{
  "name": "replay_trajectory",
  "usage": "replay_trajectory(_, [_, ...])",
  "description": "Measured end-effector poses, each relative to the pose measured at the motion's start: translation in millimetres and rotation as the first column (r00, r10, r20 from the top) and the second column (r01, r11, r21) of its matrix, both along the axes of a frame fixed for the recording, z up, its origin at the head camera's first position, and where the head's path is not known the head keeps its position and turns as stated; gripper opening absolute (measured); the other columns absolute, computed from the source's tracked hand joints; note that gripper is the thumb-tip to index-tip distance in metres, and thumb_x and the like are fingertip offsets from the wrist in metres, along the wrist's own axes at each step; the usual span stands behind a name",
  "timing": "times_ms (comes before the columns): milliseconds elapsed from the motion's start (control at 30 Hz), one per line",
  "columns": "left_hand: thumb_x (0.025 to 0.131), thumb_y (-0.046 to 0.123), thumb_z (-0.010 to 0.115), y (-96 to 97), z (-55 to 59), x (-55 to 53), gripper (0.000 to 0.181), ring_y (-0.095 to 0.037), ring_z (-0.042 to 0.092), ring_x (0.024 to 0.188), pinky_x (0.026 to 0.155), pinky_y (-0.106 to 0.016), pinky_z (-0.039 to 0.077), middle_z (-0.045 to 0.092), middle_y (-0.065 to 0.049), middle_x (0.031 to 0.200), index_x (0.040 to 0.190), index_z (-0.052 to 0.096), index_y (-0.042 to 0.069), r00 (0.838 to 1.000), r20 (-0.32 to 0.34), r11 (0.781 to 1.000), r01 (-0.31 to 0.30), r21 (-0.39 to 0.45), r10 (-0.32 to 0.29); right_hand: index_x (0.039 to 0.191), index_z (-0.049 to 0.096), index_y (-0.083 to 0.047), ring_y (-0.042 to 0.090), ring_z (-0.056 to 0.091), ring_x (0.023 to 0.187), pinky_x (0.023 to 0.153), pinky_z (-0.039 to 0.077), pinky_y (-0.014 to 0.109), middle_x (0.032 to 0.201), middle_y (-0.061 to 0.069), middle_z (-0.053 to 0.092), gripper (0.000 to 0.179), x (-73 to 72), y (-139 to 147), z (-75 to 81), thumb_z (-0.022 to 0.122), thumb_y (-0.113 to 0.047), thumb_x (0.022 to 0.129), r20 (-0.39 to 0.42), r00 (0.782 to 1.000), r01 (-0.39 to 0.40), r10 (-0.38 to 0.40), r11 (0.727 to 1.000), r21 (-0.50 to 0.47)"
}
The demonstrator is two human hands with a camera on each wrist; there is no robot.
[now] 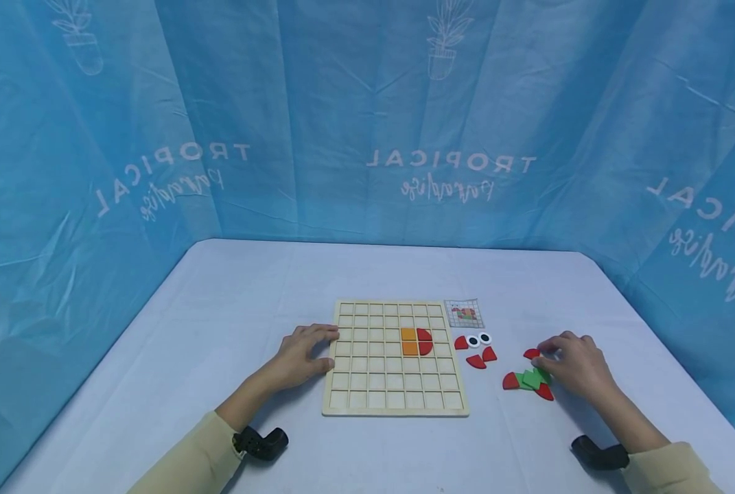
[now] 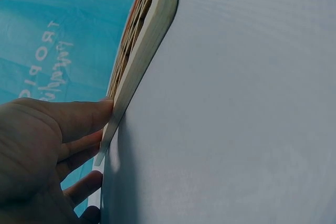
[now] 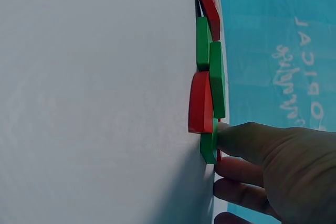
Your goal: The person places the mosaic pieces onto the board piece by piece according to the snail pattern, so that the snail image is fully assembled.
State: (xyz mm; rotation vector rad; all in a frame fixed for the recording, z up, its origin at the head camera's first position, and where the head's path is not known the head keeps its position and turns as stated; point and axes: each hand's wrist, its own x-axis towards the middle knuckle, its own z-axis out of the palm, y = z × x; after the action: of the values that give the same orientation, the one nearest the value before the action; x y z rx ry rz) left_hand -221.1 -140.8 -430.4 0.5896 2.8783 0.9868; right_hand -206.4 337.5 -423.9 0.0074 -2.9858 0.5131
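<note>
Several green pieces (image 1: 532, 379) lie right of the board (image 1: 367, 381), by the right hand (image 1: 576, 363), fingers bent, any grip unclear; the left hand (image 1: 299, 357), loosely spread, touches the board's left edge.

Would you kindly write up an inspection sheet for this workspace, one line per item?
Surface: table, white-covered
Job's things: board holds two orange squares and two red quarters; card lies by its far right corner; to the right lie loose red pieces, green pieces and two eye discs
Clutter: nothing seen
Grips: left hand touches the board's left edge; right hand is at the green and red pieces, whether pinching one is unclear
Cables: nothing seen
Surroundings: blue curtain with printed lettering, behind and at both sides
</note>
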Motion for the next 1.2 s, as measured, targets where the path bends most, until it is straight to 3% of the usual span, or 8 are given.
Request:
replay_trajectory(233, [0.085,0.02,0.068,-0.1,1.5,0.4,0.048,-0.034,0.038,0.132,0.103,-0.06,0.027,0.048,-0.004,0.143,0.13,0.055,0.009,1.0,-0.005,1.0,0.004,-0.002,-0.004,0.101,0.07,-0.001,0.038,0.048,0.095,0.064,0.049,0.042,0.103,0.022,0.061,0.041,-0.5,0.7,-2.3,0.08,-0.026,0.071,-0.015,1.0,-0.006,0.006,1.0,-0.002])
replay_trajectory(467, [0.085,0.019,0.068,-0.3,2.9,0.8,0.048,-0.033,0.038,0.132,0.103,-0.059,0.027,0.048,-0.005,0.143,0.13,0.055,0.009,1.0,-0.004,1.0,0.005,0.002,-0.005,0.104,0.069,-0.001,0.037,0.048,0.097,0.065,0.051,0.042,0.107,0.023,0.06,0.041,-5.6,-15.6,11.8,0.081,-0.023,0.071,-0.06,0.998,-0.037,0.035,0.999,-0.031])
replay_trajectory(800, [0.085,0.02,0.068,-0.3,1.9,0.5,0.048,-0.033,0.038,0.133,0.103,-0.058,0.027,0.048,-0.005,0.143,0.13,0.055,0.009,1.0,-0.003,1.0,0.007,0.012,-0.007,0.106,0.07,-0.006,0.029,0.048,0.099,0.073,0.053,0.042,0.108,0.016,0.061,0.036,-27.2,-75.4,34.0,0.078,-0.02,0.075,-0.113,0.989,-0.103,0.094,0.992,-0.076])
replay_trajectory(1200, [0.085,0.019,0.068,-0.3,2.0,0.9,0.049,-0.033,0.038,0.133,0.102,-0.058,0.027,0.047,-0.005,0.143,0.131,0.054,0.009,1.0,0.0,1.0,0.01,0.011,-0.01,0.103,0.072,-0.012,0.021,0.048,0.095,0.074,0.045,0.035,0.101,0.005,0.064,0.029,-52.1,-158.5,40.1,0.075,-0.027,0.078,-0.103,0.967,-0.244,0.234,0.965,-0.099])
